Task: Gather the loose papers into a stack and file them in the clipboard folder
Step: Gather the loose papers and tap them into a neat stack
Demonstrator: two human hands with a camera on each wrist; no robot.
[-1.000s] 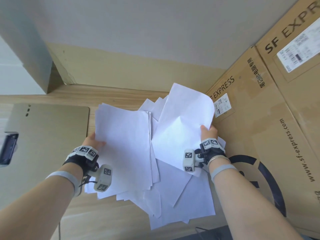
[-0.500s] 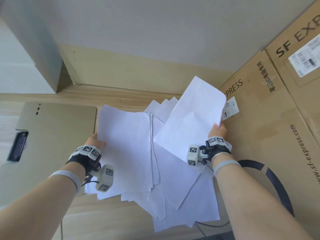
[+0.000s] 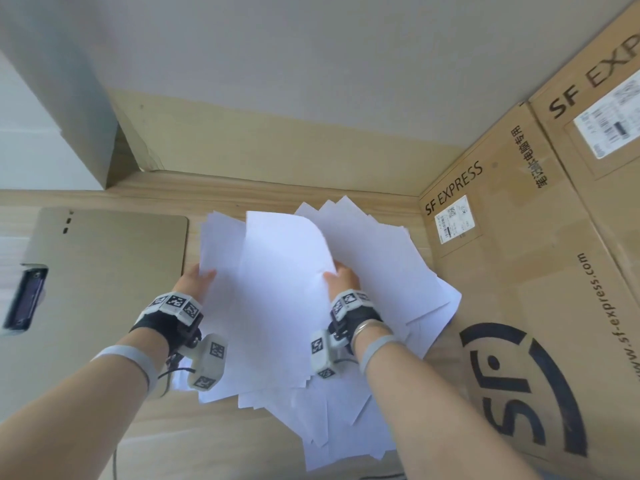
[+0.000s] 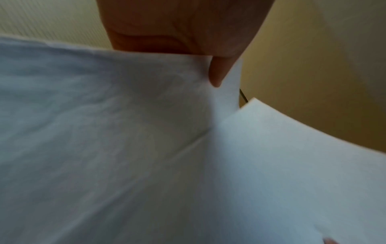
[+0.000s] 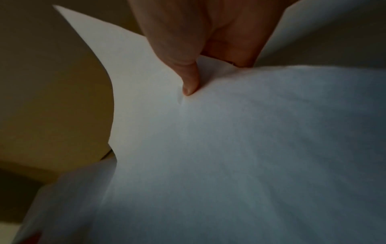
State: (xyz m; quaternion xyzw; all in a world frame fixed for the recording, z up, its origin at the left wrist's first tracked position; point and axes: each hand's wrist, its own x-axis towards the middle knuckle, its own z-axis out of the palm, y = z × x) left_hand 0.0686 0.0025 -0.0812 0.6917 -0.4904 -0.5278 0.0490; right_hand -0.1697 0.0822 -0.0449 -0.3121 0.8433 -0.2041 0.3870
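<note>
Two hands on the white papers [image 3: 277, 306], which lie fanned in a messy overlapping pile on the wooden desk [image 3: 214, 441], between the clipboard folder [image 3: 104, 271] on the left & SF Express cardboard boxes [image 3: 519, 271] on the right. Left hand [image 3: 195, 284] pinches the left edge of the pile, thumb on top, other fingers under the sheets; left wrist view shows the thumb [image 4: 217, 74] pressed on paper. Right hand [image 3: 343, 280] pinches the right edge of the top sheet [image 3: 284, 258], which curls up w/ its far right corner rounded over; right wrist view shows the thumb [image 5: 189, 82] pressing into paper. Folder lies open & flat, touching no sheet, w/ its black clip [image 3: 24, 299] at the far left edge. Grey wall behind the desk; a cable [image 3: 114, 459] runs off the near edge.
</note>
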